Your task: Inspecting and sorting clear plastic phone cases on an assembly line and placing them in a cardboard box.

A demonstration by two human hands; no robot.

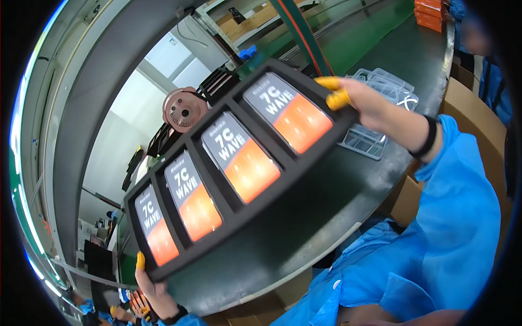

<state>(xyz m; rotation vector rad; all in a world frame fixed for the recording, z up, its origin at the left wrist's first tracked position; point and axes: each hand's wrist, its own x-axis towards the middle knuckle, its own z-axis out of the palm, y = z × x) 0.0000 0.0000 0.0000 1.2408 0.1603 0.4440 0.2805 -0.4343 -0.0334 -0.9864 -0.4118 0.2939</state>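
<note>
Held up and tilted in front of me is a black tray [304, 167] with a row of recesses. Each recess holds a flat grey-and-orange box [240, 157], and the boxes face me. My right hand [363, 103] grips the tray's upper right end. Yellow finger covers show on two of its fingertips, over the rim. My left hand [155, 293] is closed on the lower left corner, one yellow-covered finger on the rim. The tray hides the rest of that hand's fingers.
Below the tray runs a dark green worktop [283, 239] with a pale edge. Clear plastic trays [365, 142] lie beside my right hand. A pink fan [185, 110] stands behind. Orange boxes [428, 15] are stacked far right, near another person in blue. Cardboard [462, 106] stands right of the worktop.
</note>
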